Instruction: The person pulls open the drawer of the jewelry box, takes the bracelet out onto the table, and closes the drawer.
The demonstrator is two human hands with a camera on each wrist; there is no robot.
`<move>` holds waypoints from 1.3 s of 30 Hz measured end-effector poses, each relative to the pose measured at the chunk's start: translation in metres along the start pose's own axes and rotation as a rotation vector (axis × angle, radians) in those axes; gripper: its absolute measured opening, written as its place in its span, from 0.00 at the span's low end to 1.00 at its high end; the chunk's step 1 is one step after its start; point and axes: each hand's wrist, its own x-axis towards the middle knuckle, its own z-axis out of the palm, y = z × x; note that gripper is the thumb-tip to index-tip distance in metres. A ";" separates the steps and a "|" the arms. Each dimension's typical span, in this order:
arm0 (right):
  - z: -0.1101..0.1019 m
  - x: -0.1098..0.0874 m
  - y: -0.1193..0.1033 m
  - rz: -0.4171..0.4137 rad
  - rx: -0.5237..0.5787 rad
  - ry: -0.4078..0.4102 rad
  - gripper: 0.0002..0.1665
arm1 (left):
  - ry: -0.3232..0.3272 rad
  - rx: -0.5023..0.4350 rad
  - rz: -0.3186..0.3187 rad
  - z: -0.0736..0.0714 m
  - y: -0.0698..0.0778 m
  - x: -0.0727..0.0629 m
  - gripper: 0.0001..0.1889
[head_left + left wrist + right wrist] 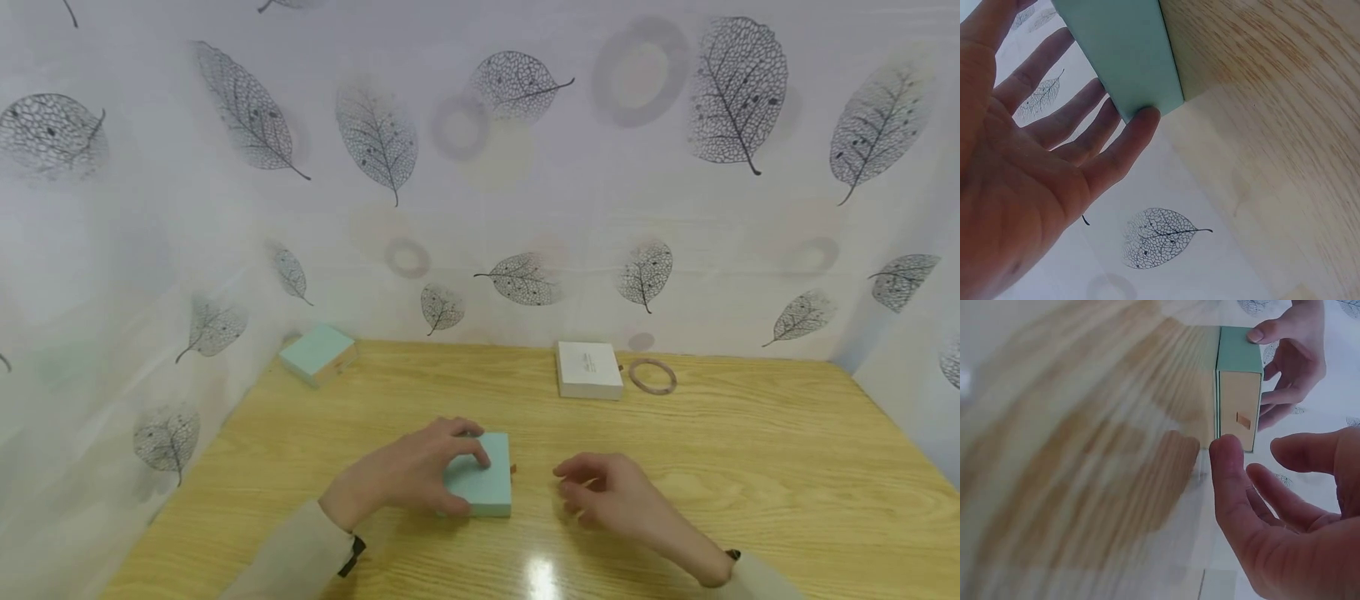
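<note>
A mint-green drawer box (491, 493) lies flat on the wooden table in front of me. My left hand (416, 475) grips it from the left, thumb along the near side and the other fingers over the top and far edge. In the right wrist view the box's beige drawer front (1235, 394) shows, with a small brown ribbon tab (1244, 420), and the drawer sits flush in its sleeve. To the right of the box, my right hand (617, 497) hovers apart from it with loosely bent fingers, holding nothing. Its fingertips point toward the tab side.
A second mint-green box (318, 354) sits at the table's back left corner. Toward the back right lie a white box (588, 371) with a small tab and a pinkish ring (652, 377). A leaf-printed curtain (525, 208) borders the wooden table (750, 450) at the back and sides.
</note>
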 end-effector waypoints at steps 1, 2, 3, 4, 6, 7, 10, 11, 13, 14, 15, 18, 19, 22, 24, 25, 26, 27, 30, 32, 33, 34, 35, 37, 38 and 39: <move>0.001 0.001 0.000 0.009 0.029 -0.009 0.18 | 0.000 0.003 0.001 0.000 0.000 0.000 0.23; 0.002 0.003 -0.001 0.021 0.061 -0.018 0.19 | 0.001 0.006 0.001 0.000 0.000 0.000 0.23; 0.003 0.004 -0.001 0.033 0.093 -0.024 0.19 | 0.001 0.008 0.001 0.000 0.000 0.001 0.23; 0.004 0.006 -0.001 0.047 0.118 -0.027 0.19 | 0.002 0.011 0.001 0.000 0.000 0.001 0.23; 0.007 0.008 -0.002 0.061 0.153 -0.033 0.20 | 0.004 0.014 0.000 0.000 0.000 0.001 0.24; 0.008 0.010 -0.002 0.068 0.165 -0.034 0.20 | 0.005 0.015 -0.001 0.000 0.000 0.001 0.24; 0.010 0.014 -0.003 0.075 0.185 -0.040 0.20 | 0.006 0.016 -0.002 0.000 0.001 0.001 0.24; 0.011 0.015 -0.003 0.077 0.192 -0.043 0.21 | 0.005 0.016 -0.002 0.000 0.001 0.001 0.24; 0.013 0.017 -0.004 0.081 0.210 -0.045 0.21 | 0.005 0.017 -0.002 0.000 0.001 0.002 0.24; 0.014 0.018 -0.004 0.083 0.220 -0.046 0.21 | 0.003 0.017 -0.001 0.000 0.002 0.002 0.24; 0.015 0.018 -0.004 0.082 0.226 -0.047 0.21 | 0.001 0.016 0.001 0.000 0.002 0.002 0.24; 0.017 0.019 -0.005 0.083 0.251 -0.049 0.22 | -0.002 0.016 0.009 0.001 0.003 0.004 0.23; 0.018 0.019 -0.005 0.082 0.257 -0.051 0.22 | -0.003 0.017 0.012 0.001 0.003 0.004 0.23; 0.019 0.020 -0.005 0.090 0.272 -0.055 0.21 | -0.009 0.013 0.015 0.002 0.005 0.005 0.23; 0.019 0.020 -0.006 0.094 0.276 -0.055 0.21 | -0.011 0.016 0.019 0.003 0.006 0.007 0.23; 0.019 0.020 -0.006 0.094 0.276 -0.054 0.21 | -0.010 0.021 0.023 0.003 0.007 0.007 0.23; 0.019 0.020 -0.006 0.095 0.277 -0.052 0.21 | -0.011 0.022 0.024 0.003 0.008 0.008 0.23; 0.018 0.020 -0.006 0.095 0.277 -0.051 0.20 | -0.008 0.027 0.035 0.002 0.009 0.008 0.23; 0.018 0.020 -0.006 0.092 0.284 -0.045 0.20 | -0.006 0.034 0.047 0.002 0.013 0.010 0.23; 0.018 0.020 -0.007 0.095 0.290 -0.037 0.20 | -0.005 0.037 0.053 0.003 0.015 0.011 0.23; 0.018 0.021 -0.007 0.096 0.293 -0.032 0.20 | -0.005 0.040 0.058 0.003 0.016 0.011 0.24; 0.019 0.020 -0.006 0.095 0.296 -0.028 0.20 | -0.006 0.042 0.055 0.004 0.017 0.011 0.24; 0.019 0.021 -0.006 0.097 0.296 -0.026 0.20 | -0.006 0.046 0.059 0.005 0.017 0.011 0.24; 0.019 0.020 -0.005 0.100 0.286 -0.028 0.20 | -0.006 0.048 0.064 0.007 0.018 0.012 0.24; 0.020 0.019 -0.005 0.102 0.277 -0.030 0.20 | -0.006 0.047 0.067 0.007 0.018 0.012 0.24; 0.020 0.019 -0.004 0.104 0.268 -0.032 0.20 | -0.007 0.044 0.067 0.008 0.018 0.012 0.23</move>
